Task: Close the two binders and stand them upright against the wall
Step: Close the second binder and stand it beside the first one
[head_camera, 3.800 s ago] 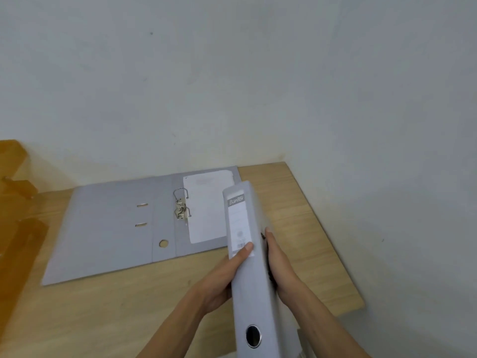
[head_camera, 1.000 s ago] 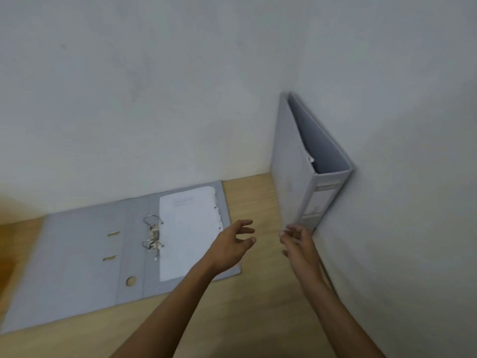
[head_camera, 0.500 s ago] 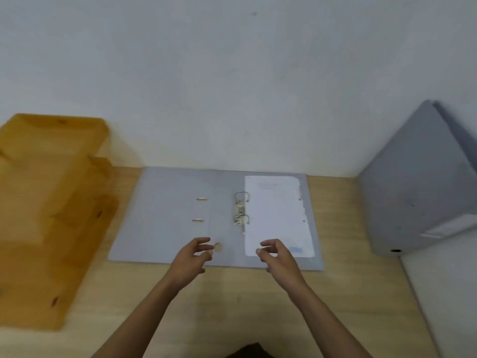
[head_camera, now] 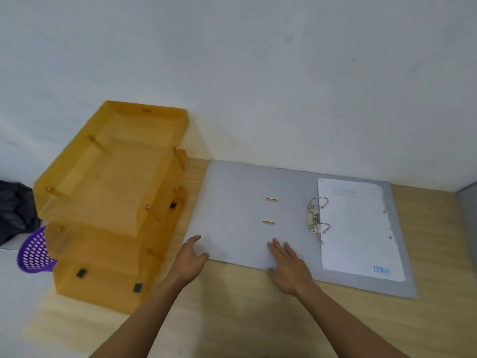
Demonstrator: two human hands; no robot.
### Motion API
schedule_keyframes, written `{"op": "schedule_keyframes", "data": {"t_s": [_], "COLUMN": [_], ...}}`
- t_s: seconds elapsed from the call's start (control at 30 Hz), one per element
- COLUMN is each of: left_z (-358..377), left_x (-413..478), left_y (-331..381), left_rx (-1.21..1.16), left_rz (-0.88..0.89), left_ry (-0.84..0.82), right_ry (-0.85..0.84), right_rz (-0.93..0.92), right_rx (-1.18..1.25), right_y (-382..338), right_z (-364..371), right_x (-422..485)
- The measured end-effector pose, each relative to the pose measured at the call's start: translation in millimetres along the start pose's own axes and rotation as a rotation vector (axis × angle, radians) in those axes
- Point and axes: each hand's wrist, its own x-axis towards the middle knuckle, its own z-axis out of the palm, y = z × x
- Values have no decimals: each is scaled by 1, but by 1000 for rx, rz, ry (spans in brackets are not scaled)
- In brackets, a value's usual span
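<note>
Second binder (head_camera: 468, 215) is cut off at the right frame edge, only a grey sliver shows by the wall corner, can't tell how it stands. Both forearms run out of the bottom edge. Dark bag (head_camera: 14, 210) and purple perforated basket (head_camera: 33, 251) at far left are partly hidden behind the amber stacked paper trays (head_camera: 111, 192); trays look a bit blurred. Faint text at top of the sheet is unreadable, blue logo at its bottom right too small to read for sure. Left hand (head_camera: 189, 259) sits at the near left corner of the open binder (head_camera: 247, 218), fingers loosely spread, thumb up over the cover edge; fingertips look to be at/under the corner but can't tell if actually gripping, nothing held. Right hand (head_camera: 289, 267) lies flat, palm down, fingers (head_camera: 277, 248) extended and slightly apart, pressing on the near edge of the left cover w/ the heel of the hand on the wooden surface (head_camera: 245, 319); holds nothing. Open binder is grey, lying flat and fully open on the surface, far edge up against the white wall (head_camera: 258, 73), just right of the trays. Left cover has two brass slots (head_camera: 269, 211); metal lever-arch rings (head_camera: 317, 215) sit right of the spine fold; a white punched sheet (head_camera: 358, 228) w/ ragged right edge lies on the right cover, not on the rings.
</note>
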Motion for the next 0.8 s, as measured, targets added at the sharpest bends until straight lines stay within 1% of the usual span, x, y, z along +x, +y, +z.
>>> {"op": "schedule_keyframes", "data": {"t_s": [0.03, 0.1, 0.33, 0.37, 0.43, 0.47, 0.57, 0.7, 0.8], "left_z": [-3, -5, 17, 19, 20, 21, 21, 16, 14], "left_x": [9, 22, 22, 20, 14, 10, -5, -27, -48], "left_y": [0, -2, -28, -31, -36, -39, -41, -31, -12], "left_rx": [27, 58, 70, 45, -97, -149, -176, -244, -273], "left_rz": [5, -9, -69, -90, -119, -101, 7, 85, 135], "left_ry": [6, 34, 188, 211, 215, 204, 174, 176, 201], "right_ry": [7, 14, -23, -20, 20, 51, 96, 21, 13], "right_rz": [6, 12, 34, 43, 48, 32, -30, -33, -15], "right_rx": [-66, -116, -138, -119, -36, 10, 140, 320, 426], "right_y": [2, 3, 2, 0, -8, -12, -26, -42, -50], "right_z": [7, 14, 24, 22, 13, 8, 1, 6, 10], "right_x": [-2, -9, -33, -33, -28, -24, -14, -9, -13]}}
